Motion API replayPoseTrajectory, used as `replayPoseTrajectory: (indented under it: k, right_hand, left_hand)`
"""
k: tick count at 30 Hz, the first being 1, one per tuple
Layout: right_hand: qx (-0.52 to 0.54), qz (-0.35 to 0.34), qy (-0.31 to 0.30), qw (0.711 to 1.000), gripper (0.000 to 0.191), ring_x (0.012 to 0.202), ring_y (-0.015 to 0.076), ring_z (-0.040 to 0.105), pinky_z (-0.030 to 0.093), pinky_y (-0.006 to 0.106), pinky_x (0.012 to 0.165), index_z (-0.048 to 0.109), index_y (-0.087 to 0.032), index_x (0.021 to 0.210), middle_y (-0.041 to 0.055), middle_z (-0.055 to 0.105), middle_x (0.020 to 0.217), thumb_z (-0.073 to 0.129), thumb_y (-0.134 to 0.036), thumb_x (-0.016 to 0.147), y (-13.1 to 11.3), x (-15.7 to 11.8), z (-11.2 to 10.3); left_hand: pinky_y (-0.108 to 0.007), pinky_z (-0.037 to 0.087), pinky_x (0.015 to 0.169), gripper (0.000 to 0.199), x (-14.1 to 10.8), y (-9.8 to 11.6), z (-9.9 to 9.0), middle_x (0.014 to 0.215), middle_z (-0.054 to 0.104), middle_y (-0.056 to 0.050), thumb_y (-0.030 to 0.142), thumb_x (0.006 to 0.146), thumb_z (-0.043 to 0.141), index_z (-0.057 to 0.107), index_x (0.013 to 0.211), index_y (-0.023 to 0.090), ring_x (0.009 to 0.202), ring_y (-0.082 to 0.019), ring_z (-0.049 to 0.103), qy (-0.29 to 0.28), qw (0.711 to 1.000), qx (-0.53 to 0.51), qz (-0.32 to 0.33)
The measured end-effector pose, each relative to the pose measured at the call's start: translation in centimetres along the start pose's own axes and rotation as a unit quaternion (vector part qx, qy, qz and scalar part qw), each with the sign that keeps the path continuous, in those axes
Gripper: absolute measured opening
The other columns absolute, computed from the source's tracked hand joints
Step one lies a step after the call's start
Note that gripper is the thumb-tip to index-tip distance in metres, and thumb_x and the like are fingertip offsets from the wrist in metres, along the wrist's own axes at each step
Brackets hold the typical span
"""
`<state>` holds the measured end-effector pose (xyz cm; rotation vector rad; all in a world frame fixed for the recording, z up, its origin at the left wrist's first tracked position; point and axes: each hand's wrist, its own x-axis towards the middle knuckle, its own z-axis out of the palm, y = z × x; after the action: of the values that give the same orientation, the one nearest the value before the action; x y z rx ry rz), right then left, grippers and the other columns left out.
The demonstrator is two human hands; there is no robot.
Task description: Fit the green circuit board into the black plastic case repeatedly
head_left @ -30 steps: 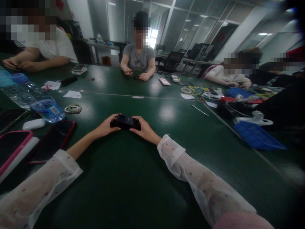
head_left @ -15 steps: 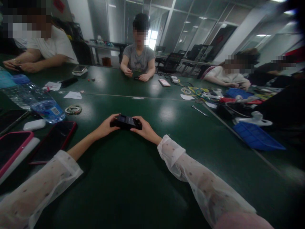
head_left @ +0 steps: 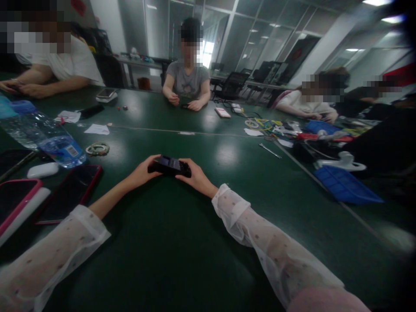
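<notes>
Around a broad dark-green table several people sit at work, while the camera's wearer stretches both arms forward over the bare cloth toward the middle. To that person's left lie a clear water bottle on its side, a dark phone with a red edge, a second phone in a pink case and a small white oblong; well off to the right sit a flat blue tray and a tangle of coloured cables. Straight ahead, between the two outstretched forearms, a small black device is held low, at or just above the tabletop, with its long axis running left to right across the wearer's line of sight and slightly tilted, the left end nearer the camera's upper side. The left hand clamps the device's left end, thumb on top and fingers curled beneath; the right hand closes on the right end in the same way. Neither hand is nearer than the other: each meets its own end, so the device bridges the gap between them. Its upper face shows a paler rectangular patch, too small to read.
</notes>
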<state>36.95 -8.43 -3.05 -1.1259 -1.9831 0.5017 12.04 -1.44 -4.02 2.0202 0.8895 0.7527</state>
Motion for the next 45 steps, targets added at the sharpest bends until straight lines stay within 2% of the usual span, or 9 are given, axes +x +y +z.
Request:
replayPoseTrajectory:
  k: [9, 21, 26, 30, 34, 37, 45]
  right_hand:
    - [-0.009, -0.009, -0.004, 1.0, 0.054, 0.115, 0.023, 0.055, 0.046, 0.046, 0.098, 0.043, -0.023, 0.126, 0.0094, 0.055, 0.123, 0.068, -0.029, 0.079, 0.0, 0.0, 0.0]
    - [-0.01, -0.009, 0.006, 1.0, 0.053, 0.113, 0.023, 0.056, 0.046, 0.046, 0.097, 0.043, -0.023, 0.125, 0.0091, 0.055, 0.12, 0.069, -0.028, 0.079, -0.1, 0.0, 0.0]
    - [-0.001, -0.008, 0.062, 0.998, 0.052, 0.112, 0.0237, 0.055, 0.046, 0.045, 0.097, 0.042, -0.022, 0.126, 0.0103, 0.054, 0.121, 0.067, -0.03, 0.08, -0.5, 0.0, 0.0]
    - [0.003, 0.009, 0.158, 0.987, 0.052, 0.114, 0.0238, 0.053, 0.045, 0.044, 0.099, 0.04, -0.022, 0.127, 0.0102, 0.052, 0.123, 0.063, -0.033, 0.083, -0.6, 0.0, -0.1]
    - [-0.011, 0.046, 0.244, 0.969, 0.052, 0.115, 0.0239, 0.051, 0.043, 0.044, 0.101, 0.037, -0.021, 0.128, 0.0113, 0.05, 0.123, 0.06, -0.034, 0.084, 0.5, 0.0, 0.0]
    - [-0.041, 0.073, 0.258, 0.962, 0.05, 0.115, 0.0251, 0.051, 0.042, 0.046, 0.101, 0.038, -0.019, 0.128, 0.0127, 0.05, 0.122, 0.06, -0.03, 0.084, 1.7, 0.0, 0.1]
    - [-0.085, 0.115, 0.233, 0.962, 0.05, 0.112, 0.027, 0.05, 0.042, 0.05, 0.1, 0.042, -0.017, 0.123, 0.0132, 0.05, 0.119, 0.062, -0.018, 0.077, 3.7, 0.1, 0.4]
  left_hand:
    - [-0.049, 0.041, 0.099, 0.073, 0.0, -0.2, 0.0, 0.126, 0.056, -0.01, 0.031, 0.074, 0.069, 0.035, 0.138, 0.024, 0.113, -0.026, 0.057, -0.002, 1.0, -0.009, 0.001]
    - [-0.05, 0.04, 0.099, 0.07, 0.0, -0.1, 0.1, 0.127, 0.056, -0.011, 0.029, 0.074, 0.068, 0.037, 0.136, 0.023, 0.116, -0.027, 0.055, -0.004, 1.0, -0.026, 0.002]
    - [-0.05, 0.04, 0.099, 0.066, 0.2, -0.8, 0.2, 0.123, 0.059, -0.012, 0.029, 0.074, 0.068, 0.039, 0.133, 0.02, 0.115, -0.027, 0.057, 0.0, 1.0, -0.031, 0.005]
    - [-0.049, 0.04, 0.1, 0.069, 0.2, -0.7, 0.1, 0.124, 0.058, -0.011, 0.029, 0.075, 0.067, 0.037, 0.136, 0.021, 0.116, -0.026, 0.056, -0.01, 0.999, -0.032, 0.003]
    - [-0.047, 0.038, 0.102, 0.071, 0.1, -0.2, 0.0, 0.128, 0.055, -0.011, 0.03, 0.075, 0.067, 0.036, 0.138, 0.022, 0.117, -0.026, 0.055, -0.014, 1.0, -0.021, 0.007]
    - [-0.049, 0.037, 0.103, 0.071, -0.1, 0.0, -0.1, 0.13, 0.054, -0.011, 0.031, 0.075, 0.067, 0.036, 0.138, 0.023, 0.118, -0.027, 0.053, -0.014, 1.0, -0.01, 0.007]
    - [-0.05, 0.037, 0.103, 0.076, -0.2, 0.4, -0.1, 0.138, 0.048, -0.011, 0.032, 0.073, 0.069, 0.035, 0.14, 0.025, 0.124, -0.029, 0.049, -0.017, 1.0, -0.009, 0.0]
